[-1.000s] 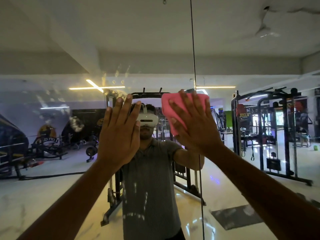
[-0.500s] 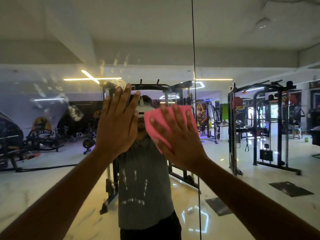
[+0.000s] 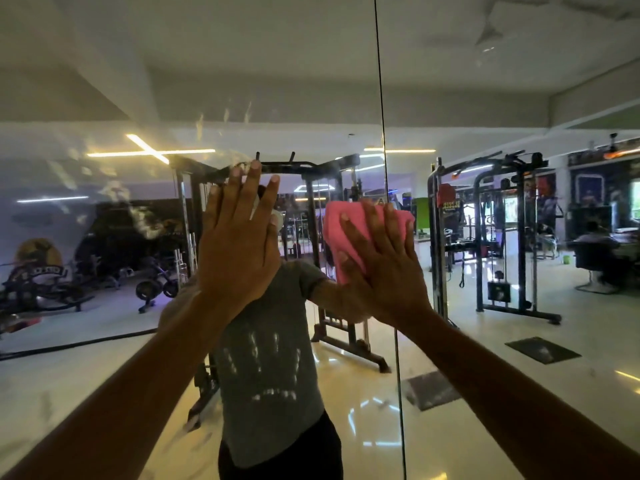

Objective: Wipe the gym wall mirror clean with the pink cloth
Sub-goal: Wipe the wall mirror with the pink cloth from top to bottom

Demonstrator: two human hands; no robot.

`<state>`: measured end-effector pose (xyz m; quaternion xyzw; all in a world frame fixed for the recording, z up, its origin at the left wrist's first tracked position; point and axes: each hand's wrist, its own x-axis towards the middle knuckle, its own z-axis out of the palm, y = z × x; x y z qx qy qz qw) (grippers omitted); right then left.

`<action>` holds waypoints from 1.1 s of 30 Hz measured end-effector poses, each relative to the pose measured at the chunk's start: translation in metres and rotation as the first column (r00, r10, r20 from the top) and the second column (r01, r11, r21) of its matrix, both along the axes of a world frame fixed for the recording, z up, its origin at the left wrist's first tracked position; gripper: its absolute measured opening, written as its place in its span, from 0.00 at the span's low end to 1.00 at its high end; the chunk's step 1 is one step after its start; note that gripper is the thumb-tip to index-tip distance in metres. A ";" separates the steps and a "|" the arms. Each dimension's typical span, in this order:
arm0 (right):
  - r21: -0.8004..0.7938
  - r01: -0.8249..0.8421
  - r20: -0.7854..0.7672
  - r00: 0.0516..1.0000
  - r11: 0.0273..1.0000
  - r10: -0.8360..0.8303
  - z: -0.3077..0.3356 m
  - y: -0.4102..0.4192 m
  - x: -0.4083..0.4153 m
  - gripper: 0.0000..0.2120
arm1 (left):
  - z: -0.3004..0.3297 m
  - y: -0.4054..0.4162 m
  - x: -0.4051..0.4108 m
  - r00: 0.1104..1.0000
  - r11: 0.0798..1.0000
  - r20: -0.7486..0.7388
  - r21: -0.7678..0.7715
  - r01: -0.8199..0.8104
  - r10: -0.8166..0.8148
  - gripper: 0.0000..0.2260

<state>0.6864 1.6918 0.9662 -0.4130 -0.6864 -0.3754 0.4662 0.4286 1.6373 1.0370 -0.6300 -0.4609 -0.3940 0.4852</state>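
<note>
Against the mirror both my hands are raised flat, arms reaching up from the bottom corners of the head view. My left hand presses bare on the glass, its fingers straight, pointing up and lying close together, the thumb tucked alongside. It holds nothing.

My right hand sits just to the right of it, apart from it, with the cloth trapped between palm and glass. Those fingers are straight and spread a little, laid over the pink fabric, not curled round it. The cloth shows above and to the left of my fingers, folded, its upper right corner close to the seam, the thin dark vertical line where two mirror panels meet. My right wrist crosses that seam lower down.

On the glass I see smudges: pale streaks above my left hand, a cloudy patch farther left, and a handprint below, over the reflected grey shirt.

Reflected behind my hands stand a black rack in the middle, a cable machine at right on the glossy floor, and strip lights crossing at upper left.
</note>
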 end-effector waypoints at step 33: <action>-0.011 -0.122 0.132 0.984 0.992 0.123 0.012 -0.002 0.015 0.32 | -0.003 0.006 -0.006 0.983 0.985 0.065 0.053 0.166 -0.169 0.27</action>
